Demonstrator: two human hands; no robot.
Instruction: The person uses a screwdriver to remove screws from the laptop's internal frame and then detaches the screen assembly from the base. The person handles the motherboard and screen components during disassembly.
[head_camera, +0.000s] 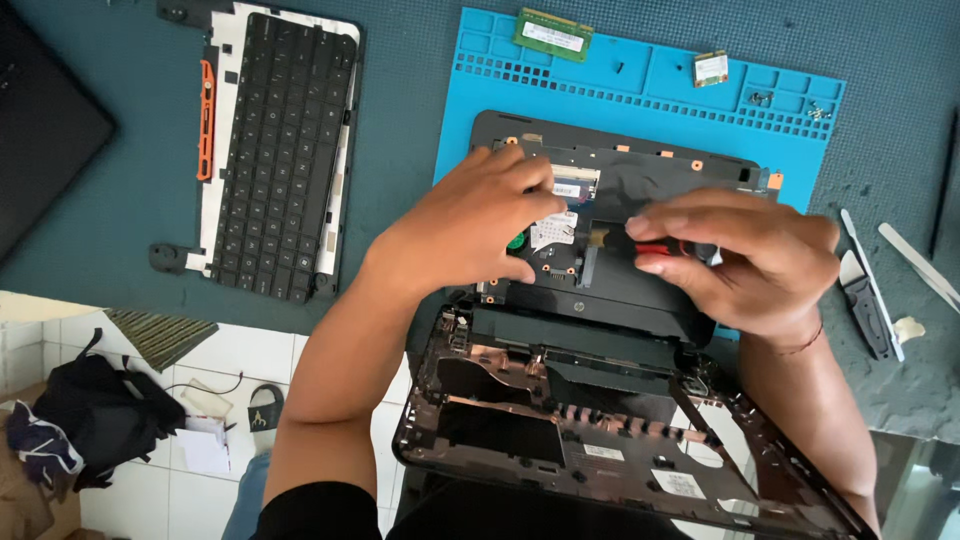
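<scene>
A dismantled black laptop base (610, 180) lies on a blue work mat (640, 80), its inner board exposed. My left hand (470, 220) rests palm down on the left of the board, fingers curled over it. My right hand (740, 260) is closed on a small tool with a red handle (655, 248), held over the middle of the base. The laptop's empty black lower shell (590, 440) stands tilted at the near edge, close to my body.
A removed keyboard in its frame (280, 150) lies at the left on the dark green table. A memory module (553, 33), a small card (711, 68) and screws (760, 97) sit on the mat's far edge. Pry tools (870, 300) lie at the right. A black bag (90, 410) is on the tiled floor.
</scene>
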